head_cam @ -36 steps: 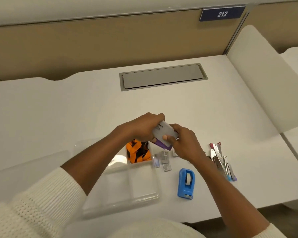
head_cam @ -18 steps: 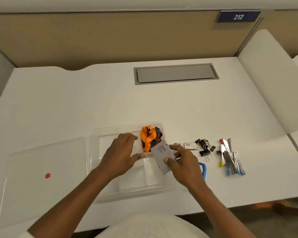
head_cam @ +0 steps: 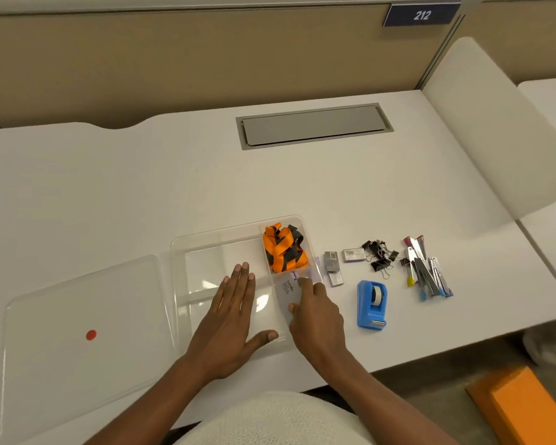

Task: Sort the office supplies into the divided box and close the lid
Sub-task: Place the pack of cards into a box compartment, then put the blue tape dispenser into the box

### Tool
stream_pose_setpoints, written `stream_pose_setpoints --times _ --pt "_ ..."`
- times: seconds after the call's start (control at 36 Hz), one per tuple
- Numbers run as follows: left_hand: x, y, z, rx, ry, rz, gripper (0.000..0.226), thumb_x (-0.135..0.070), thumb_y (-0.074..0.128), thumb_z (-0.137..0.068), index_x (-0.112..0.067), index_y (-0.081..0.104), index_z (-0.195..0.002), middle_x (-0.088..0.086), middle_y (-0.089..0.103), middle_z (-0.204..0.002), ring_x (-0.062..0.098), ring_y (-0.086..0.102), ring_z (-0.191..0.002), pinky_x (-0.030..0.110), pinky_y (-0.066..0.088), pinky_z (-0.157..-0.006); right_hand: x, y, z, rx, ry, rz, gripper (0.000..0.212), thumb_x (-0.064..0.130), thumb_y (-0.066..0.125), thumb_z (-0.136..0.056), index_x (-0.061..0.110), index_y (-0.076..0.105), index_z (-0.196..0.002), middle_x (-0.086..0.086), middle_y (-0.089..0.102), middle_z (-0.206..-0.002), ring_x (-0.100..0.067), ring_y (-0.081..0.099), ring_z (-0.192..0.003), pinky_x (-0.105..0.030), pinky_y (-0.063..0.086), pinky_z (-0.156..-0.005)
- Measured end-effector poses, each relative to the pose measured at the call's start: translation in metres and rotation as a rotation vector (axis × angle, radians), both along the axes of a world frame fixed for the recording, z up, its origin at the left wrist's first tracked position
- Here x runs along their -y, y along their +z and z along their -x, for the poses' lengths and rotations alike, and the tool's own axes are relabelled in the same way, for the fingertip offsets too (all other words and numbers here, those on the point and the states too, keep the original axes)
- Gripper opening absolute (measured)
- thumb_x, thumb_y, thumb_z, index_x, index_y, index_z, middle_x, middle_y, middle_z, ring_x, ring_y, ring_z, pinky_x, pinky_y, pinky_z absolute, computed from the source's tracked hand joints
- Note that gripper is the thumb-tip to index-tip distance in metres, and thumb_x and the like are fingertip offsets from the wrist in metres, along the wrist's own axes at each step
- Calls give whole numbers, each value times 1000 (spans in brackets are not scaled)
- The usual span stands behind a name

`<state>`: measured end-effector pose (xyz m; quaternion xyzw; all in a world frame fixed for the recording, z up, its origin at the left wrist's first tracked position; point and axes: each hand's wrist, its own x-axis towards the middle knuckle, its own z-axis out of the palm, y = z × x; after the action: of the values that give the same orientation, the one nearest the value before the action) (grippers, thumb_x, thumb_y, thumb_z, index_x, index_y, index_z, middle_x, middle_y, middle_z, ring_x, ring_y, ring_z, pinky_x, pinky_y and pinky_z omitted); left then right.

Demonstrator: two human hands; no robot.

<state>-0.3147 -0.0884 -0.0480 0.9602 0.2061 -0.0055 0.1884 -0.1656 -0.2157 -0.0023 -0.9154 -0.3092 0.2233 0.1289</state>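
Observation:
A clear divided box (head_cam: 212, 244) sits on the white desk, its lid (head_cam: 77, 316) lying flat to the left. An orange-and-black lanyard (head_cam: 283, 248) fills the far right compartment. My right hand (head_cam: 315, 311) presses a stack of grey cards (head_cam: 288, 292) into the near right compartment, fingers still on the stack. My left hand (head_cam: 235, 311) lies flat and open over the middle of the box. To the right of the box lie staple strips (head_cam: 332, 263), black binder clips (head_cam: 379, 256), a blue tape dispenser (head_cam: 371, 305) and a pile of staple removers (head_cam: 426, 271).
A grey cable hatch (head_cam: 313, 126) is set into the desk at the back. A tan partition stands behind, and a white divider (head_cam: 482, 133) rises at the right. An orange object (head_cam: 523, 409) sits on the floor at the lower right.
The cards came down from mid-air into the near right compartment. My left hand let go of them and spread flat on the box. The view shifted, showing more of the lid.

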Motion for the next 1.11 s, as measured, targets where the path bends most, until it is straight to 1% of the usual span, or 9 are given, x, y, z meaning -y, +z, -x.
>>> stream_pose_setpoints --times 0.11,0.19,0.28,0.44,0.5,0.64,0.75,0.97,1.11 --pt "1 -4 0 -12 20 18 105 -83 33 -96 -18 -7 -168 3 -15 -176 19 -13 -163 35 -7 -128 2 -8 5 85 87 93 72 36 68 -95 18 30 -154 -6 55 -141 -22 62 -119 -38 59 -94" --pt "1 -5 -1 -30 27 -15 104 -82 33 -96 -16 -3 -168 4 -11 -177 19 -14 -163 33 -12 -129 4 -8 5 170 170 152 54 32 65 -97 12 45 -143 -10 61 -132 -23 61 -111 -35 56 -87" --pt "-1 -7 -2 -46 29 -36 104 -82 34 -96 -14 1 -168 6 -6 -177 20 -12 -163 32 -14 -129 6 -7 4 185 194 123 54 29 68 -96 13 49 -144 -9 59 -138 -23 58 -117 -35 55 -91" --pt "-2 -10 -1 -43 19 -53 103 -80 35 -97 -14 1 -168 6 -7 -177 21 -10 -163 33 -12 -129 21 15 -19 300 -46 -98 35 29 74 -91 16 69 -124 -7 71 -120 -24 68 -104 -36 60 -75" --pt "-2 -10 -1 -37 20 -57 103 -80 36 -97 -13 2 -168 7 -6 -177 21 -8 -164 33 -12 -129 33 17 -34 382 -146 -125 38 31 75 -88 17 67 -122 -7 69 -118 -24 66 -105 -35 59 -71" --pt "-1 -11 -1 -8 19 -78 100 -76 37 -99 -12 2 -168 8 -5 -177 23 -6 -164 34 -10 -130 64 5 -71 333 -321 68 70 48 71 -89 15 46 -146 -18 54 -138 -34 53 -123 -45 52 -93" --pt "3 -8 0 13 64 -93 99 -75 35 -100 -12 1 -168 11 -7 -177 27 -5 -164 41 -2 -130 78 -10 -84 210 -353 107 81 55 70 -88 21 34 -152 -15 54 -134 -33 59 -117 -45 55 -84" --pt "12 1 20 -12 272 -104 98 -77 22 -101 -8 2 -167 10 -11 -176 25 -7 -164 43 -2 -130 76 -11 -92 182 -370 36 64 33 73 -87 18 45 -143 -9 59 -109 -29 61 -92 -37 44 -67" --pt "14 -1 40 -66 337 -154 99 -77 22 -100 -5 6 -167 12 -7 -177 27 -5 -164 46 2 -130 55 22 -85 308 -306 -153 57 30 75 -85 19 51 -136 -10 60 -110 -29 62 -89 -36 46 -65"
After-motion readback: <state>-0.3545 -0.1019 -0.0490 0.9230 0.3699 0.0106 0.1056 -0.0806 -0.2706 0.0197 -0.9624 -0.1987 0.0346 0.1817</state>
